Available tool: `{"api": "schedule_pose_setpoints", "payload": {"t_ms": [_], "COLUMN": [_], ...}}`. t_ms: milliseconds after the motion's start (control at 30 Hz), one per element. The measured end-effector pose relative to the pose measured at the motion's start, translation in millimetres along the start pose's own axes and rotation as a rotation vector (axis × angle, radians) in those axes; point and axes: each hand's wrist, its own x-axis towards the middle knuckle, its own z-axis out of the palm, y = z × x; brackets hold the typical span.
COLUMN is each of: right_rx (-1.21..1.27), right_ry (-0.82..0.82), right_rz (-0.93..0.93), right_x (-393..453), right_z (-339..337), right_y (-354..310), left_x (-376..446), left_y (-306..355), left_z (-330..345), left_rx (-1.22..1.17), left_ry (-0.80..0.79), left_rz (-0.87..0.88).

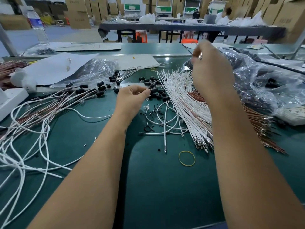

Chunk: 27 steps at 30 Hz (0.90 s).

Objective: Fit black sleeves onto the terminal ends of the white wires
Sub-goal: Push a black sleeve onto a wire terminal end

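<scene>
Black sleeve point(154, 90) pinched in left hand point(132, 98) beside white wires point(178, 96); right hand point(209, 66) lifts thin limp wire, w/ grip best near terminal.

Bright, even overhead light is falling across my green mat point(156, 187), glaring off the plastic bags point(257, 76). My right hand point(209, 66) is blurring; edges are bowing, the background staying soft.

You get no readable text here: the water bottle point(38, 24) label and the cardboard boxes point(77, 13) print are too blurred.
</scene>
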Motion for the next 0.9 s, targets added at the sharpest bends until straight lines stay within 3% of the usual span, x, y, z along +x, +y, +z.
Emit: {"api": "schedule_pose_setpoints", "payload": {"t_ms": [133, 267, 467, 567, 900], "right_rx": [0.097, 0.122, 0.183, 0.318, 0.378], "right_ry": [0.195, 0.041, -0.219, -0.191, -0.144], "right_rz": [-0.116, -0.067, 0.014, 0.052, 0.021], "right_x": [8.6, -0.8, -28.4, -27.6, -29.8], "right_z": [19.6, 59.1, 93.5, 91.5, 95.1], "right_y": [-28.7, -26.6, 0.5, 8.3, 7.9], "left_x": [3.7, 8.5, 8.1, 5.5, -0.4], "left_y": [-2.5, -7.1, -8.5, -6.1, -0.2], "left_z": [-6.9, -26.1, -27.8, -25.1, -20.6], "left_rx": [0.057, 0.111, 0.154, 0.067, 0.052], "left_ry": [0.115, 0.263, 0.174, 0.103, 0.05], "left_rz": [-0.001, 0.002, -0.011, -0.032, -0.066]}}
